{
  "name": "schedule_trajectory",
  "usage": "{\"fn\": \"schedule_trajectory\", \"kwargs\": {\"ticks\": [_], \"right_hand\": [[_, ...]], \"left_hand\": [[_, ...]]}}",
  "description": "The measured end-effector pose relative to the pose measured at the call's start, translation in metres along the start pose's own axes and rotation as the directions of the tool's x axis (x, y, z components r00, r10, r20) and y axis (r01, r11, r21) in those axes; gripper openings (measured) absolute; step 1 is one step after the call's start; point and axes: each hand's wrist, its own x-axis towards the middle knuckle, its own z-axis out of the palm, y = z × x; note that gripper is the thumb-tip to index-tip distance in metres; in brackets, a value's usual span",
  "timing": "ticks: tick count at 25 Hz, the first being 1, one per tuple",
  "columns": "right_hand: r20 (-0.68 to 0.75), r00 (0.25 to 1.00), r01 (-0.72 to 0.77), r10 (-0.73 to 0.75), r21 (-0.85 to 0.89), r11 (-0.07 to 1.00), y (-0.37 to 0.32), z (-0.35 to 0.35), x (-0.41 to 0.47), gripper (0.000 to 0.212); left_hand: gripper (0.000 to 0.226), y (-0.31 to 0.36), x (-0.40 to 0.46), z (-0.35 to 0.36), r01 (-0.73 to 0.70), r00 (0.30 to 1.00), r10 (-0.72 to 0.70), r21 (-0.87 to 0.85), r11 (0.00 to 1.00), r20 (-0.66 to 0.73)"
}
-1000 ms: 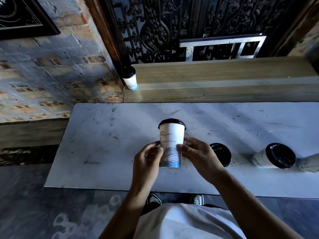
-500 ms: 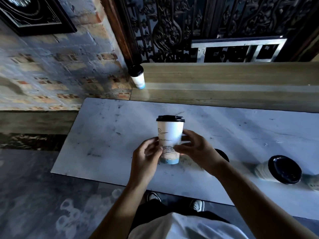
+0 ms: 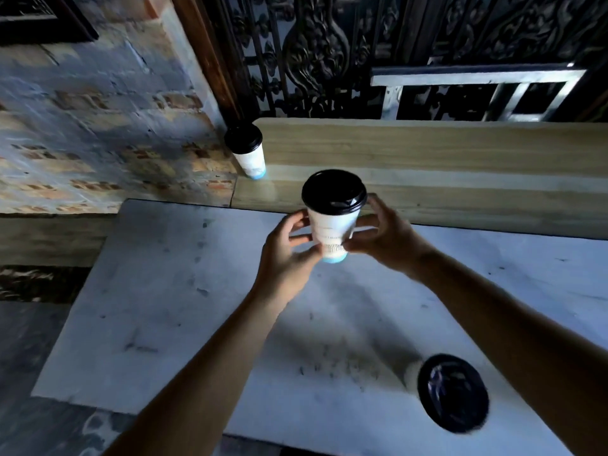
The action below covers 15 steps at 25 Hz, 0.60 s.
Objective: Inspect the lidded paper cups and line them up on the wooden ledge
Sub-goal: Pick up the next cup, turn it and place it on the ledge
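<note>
White paper makes the cup (image 3: pixel 332 230) that both hands hold up in the air, above the pale stone table (image 3: pixel 164 291). It has a black lid (image 3: pixel 334 191) on top and a blue band at the bottom. Some small writing and a drawing are on its side, but they are too blurry to read.

The left hand (image 3: pixel 284 255) curls its fingers (image 3: pixel 297 222) around the left side of the cup. The right hand (image 3: pixel 383 236) curls its fingers (image 3: pixel 367 222) around the right side, with the thumb low near the blue band. The cup stands nearly straight between the two sets of fingers.

Past the fingertips is the wooden ledge (image 3: pixel 427 159). A second cup (image 3: pixel 248 153) with a black lid stands at the far left end of the ledge, up and to the left of the left hand's fingers, well apart from them. Its print is too small to read.

A third cup (image 3: pixel 452 391) sits on the table below the right arm, nearer the person than the fingers. Mostly its black lid shows.

Behind the ledge is a dark carved screen (image 3: pixel 312 54). A brick wall (image 3: pixel 98 126) is to the left.
</note>
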Motion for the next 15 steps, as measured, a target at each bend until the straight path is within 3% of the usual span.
{"fn": "schedule_trajectory", "kwargs": {"ticks": [6, 9, 15], "right_hand": [[-0.065, 0.992, 0.090, -0.104, -0.197, 0.976, 0.009, 0.014, 0.120, 0.090], [-0.092, 0.986, 0.108, -0.137, -0.267, 0.958, 0.022, 0.014, 0.177, 0.081], [-0.132, 0.978, 0.119, -0.164, -0.296, 0.948, 0.047, -0.004, 0.243, 0.072]], "left_hand": [[0.054, -0.037, 0.137, 0.004, -0.092, 0.994, 0.082, 0.136, 0.986, 0.075], [0.051, -0.055, 0.196, 0.007, -0.172, 0.983, 0.158, 0.165, 0.971, 0.091], [0.062, -0.070, 0.268, 0.033, -0.200, 0.971, 0.178, 0.135, 0.970, 0.158]]}}
